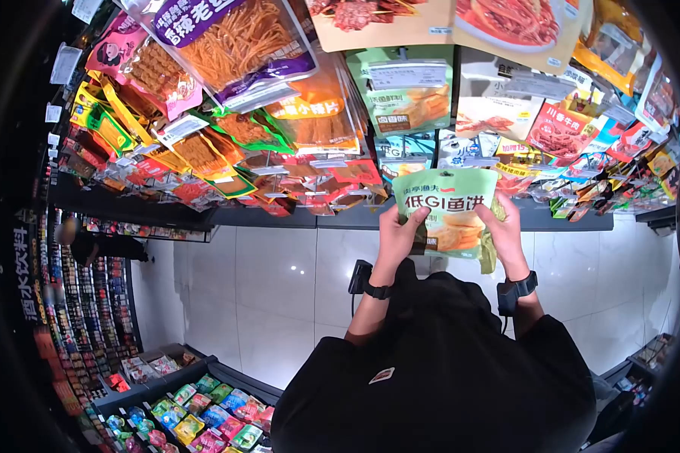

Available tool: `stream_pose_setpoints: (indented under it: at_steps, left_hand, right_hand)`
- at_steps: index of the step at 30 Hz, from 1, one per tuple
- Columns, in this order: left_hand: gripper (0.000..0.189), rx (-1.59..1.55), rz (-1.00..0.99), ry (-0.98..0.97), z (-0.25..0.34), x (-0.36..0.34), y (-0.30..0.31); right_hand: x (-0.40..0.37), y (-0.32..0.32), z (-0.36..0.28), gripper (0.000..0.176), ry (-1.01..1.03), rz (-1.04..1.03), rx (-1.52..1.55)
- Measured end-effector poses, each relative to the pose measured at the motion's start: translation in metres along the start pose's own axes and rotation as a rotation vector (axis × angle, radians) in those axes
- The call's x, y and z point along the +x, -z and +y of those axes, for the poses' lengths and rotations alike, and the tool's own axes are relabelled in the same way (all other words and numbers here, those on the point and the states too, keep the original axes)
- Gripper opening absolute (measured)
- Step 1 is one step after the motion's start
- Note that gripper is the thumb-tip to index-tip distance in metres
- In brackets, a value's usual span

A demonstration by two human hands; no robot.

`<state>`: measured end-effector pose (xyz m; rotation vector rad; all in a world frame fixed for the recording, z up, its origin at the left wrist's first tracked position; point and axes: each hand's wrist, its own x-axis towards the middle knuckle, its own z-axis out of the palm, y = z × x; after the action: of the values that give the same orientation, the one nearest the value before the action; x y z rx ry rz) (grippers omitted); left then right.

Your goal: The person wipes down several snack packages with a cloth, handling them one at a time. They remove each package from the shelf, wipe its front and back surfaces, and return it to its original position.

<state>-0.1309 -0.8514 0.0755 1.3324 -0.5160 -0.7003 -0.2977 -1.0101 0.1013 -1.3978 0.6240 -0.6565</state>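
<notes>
Both hands hold a light green fish cake bag (449,208) upright in front of my body, its printed front facing up toward me. My left hand (399,232) grips the left edge, thumb pressed on the front. The right edge is pinched by my right hand (504,230), thumb also on the front and fingers hidden behind. A yellow-green wrapper (488,253) shows along the right side, partly behind the bag. Just beyond it, a similar green bag (409,102) hangs on the rack behind a price tag (406,75).
Hanging snack packets (245,53) crowd the rack ahead, above a dark shelf edge (340,220). Pale floor tiles (272,279) lie below. At lower left stands a bin of colourful packets (211,415). A person in dark clothing (113,248) is by the drink shelves (98,302) at left.
</notes>
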Motion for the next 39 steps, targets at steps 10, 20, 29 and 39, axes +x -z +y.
stream_pose_setpoints:
  at_steps: [10,20,29,39]
  left_hand:
    - [0.021,0.033,0.03,-0.233,0.062,0.116,0.028]
    - [0.024,0.08,0.031,-0.43,0.082,0.173,0.015]
    - [0.024,0.091,0.17,-0.336,0.098,0.164,0.01]
    - [0.023,0.22,0.203,-0.411,0.099,0.159,0.003]
  right_hand:
    - [0.022,-0.036,-0.004,0.023,-0.078,0.186,0.042]
    - [0.019,-0.05,0.005,0.014,-0.177,0.23,-0.003]
    - [0.018,-0.045,0.014,0.015,-0.234,0.227,-0.005]
    - [0.008,-0.043,0.017,0.016,-0.221,0.2,0.008]
